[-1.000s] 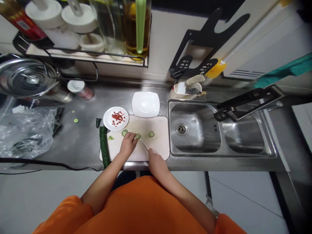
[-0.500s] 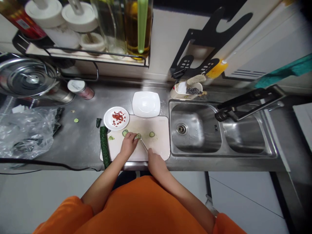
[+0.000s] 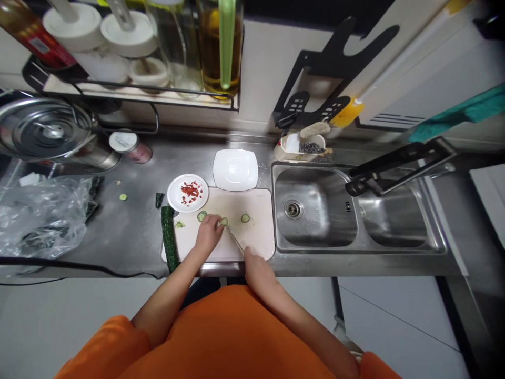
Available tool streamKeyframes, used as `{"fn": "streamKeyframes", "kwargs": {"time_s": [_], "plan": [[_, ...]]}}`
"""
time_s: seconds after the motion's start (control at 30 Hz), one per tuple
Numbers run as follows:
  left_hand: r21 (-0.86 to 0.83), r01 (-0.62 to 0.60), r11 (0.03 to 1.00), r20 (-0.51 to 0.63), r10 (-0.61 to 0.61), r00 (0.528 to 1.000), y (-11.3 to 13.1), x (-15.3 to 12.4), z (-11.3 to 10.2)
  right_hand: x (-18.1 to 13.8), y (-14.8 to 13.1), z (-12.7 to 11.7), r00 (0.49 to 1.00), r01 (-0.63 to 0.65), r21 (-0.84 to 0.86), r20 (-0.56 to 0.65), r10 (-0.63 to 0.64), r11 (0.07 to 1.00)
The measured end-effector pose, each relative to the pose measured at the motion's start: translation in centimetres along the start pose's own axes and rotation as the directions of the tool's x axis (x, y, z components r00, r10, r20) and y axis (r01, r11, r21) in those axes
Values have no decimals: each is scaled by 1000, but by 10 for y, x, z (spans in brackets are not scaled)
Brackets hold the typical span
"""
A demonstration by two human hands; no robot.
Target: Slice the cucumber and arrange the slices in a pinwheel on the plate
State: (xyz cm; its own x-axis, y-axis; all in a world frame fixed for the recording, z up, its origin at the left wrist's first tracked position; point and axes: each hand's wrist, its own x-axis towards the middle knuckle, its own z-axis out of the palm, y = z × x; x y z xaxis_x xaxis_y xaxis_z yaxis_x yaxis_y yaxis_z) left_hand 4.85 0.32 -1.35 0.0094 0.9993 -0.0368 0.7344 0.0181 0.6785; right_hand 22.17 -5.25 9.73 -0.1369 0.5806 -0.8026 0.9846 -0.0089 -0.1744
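On a pale cutting board (image 3: 256, 231), my left hand (image 3: 207, 234) pins a small cucumber piece (image 3: 223, 221) with its fingertips. My right hand (image 3: 254, 266) grips a knife (image 3: 235, 240) whose thin blade points up and left toward that piece. Loose cucumber slices (image 3: 245, 217) lie on the board, one more (image 3: 201, 216) beside my left hand. A long dark cucumber (image 3: 169, 239) lies along the board's left edge.
A round plate of chopped red chili (image 3: 188, 192) and an empty square white plate (image 3: 235, 169) sit behind the board. A double steel sink (image 3: 319, 216) is to the right. A clear plastic bag (image 3: 39, 213) and a lidded steel pot (image 3: 43, 129) stand at left.
My right hand has drawn back slightly toward the counter's front edge, pulling the knife with it. My left hand stays on the cucumber piece.
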Motion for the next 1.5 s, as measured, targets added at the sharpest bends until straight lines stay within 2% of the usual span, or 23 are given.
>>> {"fn": "streamKeyframes", "kwargs": {"time_s": [0.13,0.23,0.4,0.5,0.63,0.7,0.77,0.87,0.97,1.07,1.17,1.5], "plan": [[-7,36,999,45,-36,998,6,1,-3,-10,14,1,999,-20,4,28,20,1000],[-33,126,991,64,-124,990,10,2,-14,-13,19,-1,999,-24,2,29,24,1000],[-105,354,929,-28,-359,933,-1,4,-43,-11,20,-1,1000,1,14,20,-2,1000],[-42,404,914,-88,-406,910,-16,5,-55,-9,21,0,1000,1,18,8,-2,1000],[100,293,951,-158,-276,948,-28,4,-58,-8,23,1,1000,-1,15,10,1,1000],[134,216,967,-186,-190,964,-26,4,-54,-7,24,1,1000,1,10,21,-1,1000],[110,127,986,-157,-109,981,-17,6,-48,-7,24,2,1000,3,11,24,-3,1000],[22,-43,999,5,43,999,3,18,-32,-8,24,4,1000,-1,12,15,1,1000],[-5,-170,985,251,166,954,24,37,-10,-9,22,6,1000,-15,-4,10,15,1000],[38,-220,975,422,184,888,40,54,10,-11,21,6,1000,-25,-8,4,25,1000],[72,-239,968,483,176,858,48,61,19,-12,20,5,1000,-26,1,-3,26,1000],[49,-190,981,449,148,881,53,60,20,-10,22,6,1000,-27,31,2,27,999]]}}
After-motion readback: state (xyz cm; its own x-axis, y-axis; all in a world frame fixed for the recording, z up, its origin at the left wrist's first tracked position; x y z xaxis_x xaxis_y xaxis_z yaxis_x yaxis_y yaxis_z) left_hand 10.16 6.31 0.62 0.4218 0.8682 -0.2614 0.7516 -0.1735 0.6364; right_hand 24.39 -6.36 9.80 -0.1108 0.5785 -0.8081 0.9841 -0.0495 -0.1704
